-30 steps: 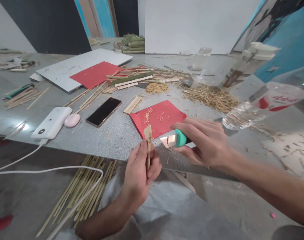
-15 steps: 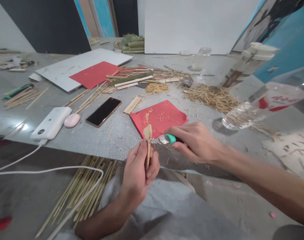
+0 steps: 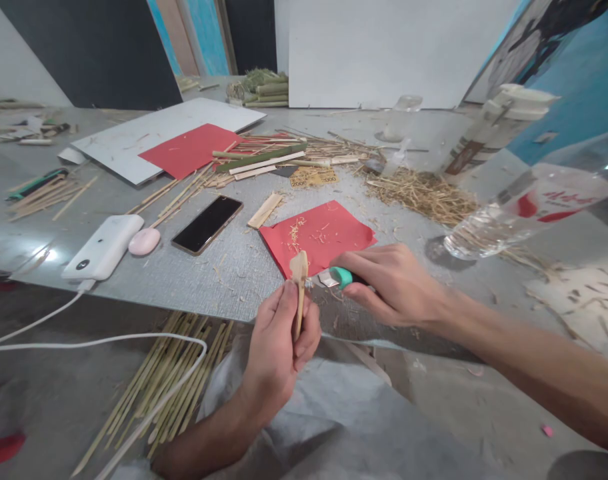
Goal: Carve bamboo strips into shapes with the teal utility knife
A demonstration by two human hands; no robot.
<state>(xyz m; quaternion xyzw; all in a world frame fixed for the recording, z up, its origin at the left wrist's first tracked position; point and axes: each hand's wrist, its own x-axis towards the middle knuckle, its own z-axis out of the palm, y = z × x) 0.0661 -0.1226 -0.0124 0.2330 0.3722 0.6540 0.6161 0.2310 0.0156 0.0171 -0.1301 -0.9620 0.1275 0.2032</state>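
Note:
My left hand (image 3: 280, 347) grips a thin bamboo piece (image 3: 299, 283) upright; its top end is wider and spoon-like. My right hand (image 3: 391, 283) holds a utility knife with a teal handle (image 3: 340, 277), the blade pointing left and touching the bamboo piece just below its wide tip. Both hands are at the near edge of a grey table (image 3: 224, 273). Behind them lies a red paper sheet (image 3: 319, 235) sprinkled with shavings.
A black phone (image 3: 207, 223), a white power bank (image 3: 104, 245) with a cable and a pink oval object (image 3: 145, 241) lie to the left. Bamboo strips (image 3: 167, 380) lie on the floor. A shavings pile (image 3: 421, 193) and plastic bottles (image 3: 529, 200) are at the right.
My right hand has drawn the knife down and left until the blade meets the bamboo piece. My left hand has stayed nearly in place.

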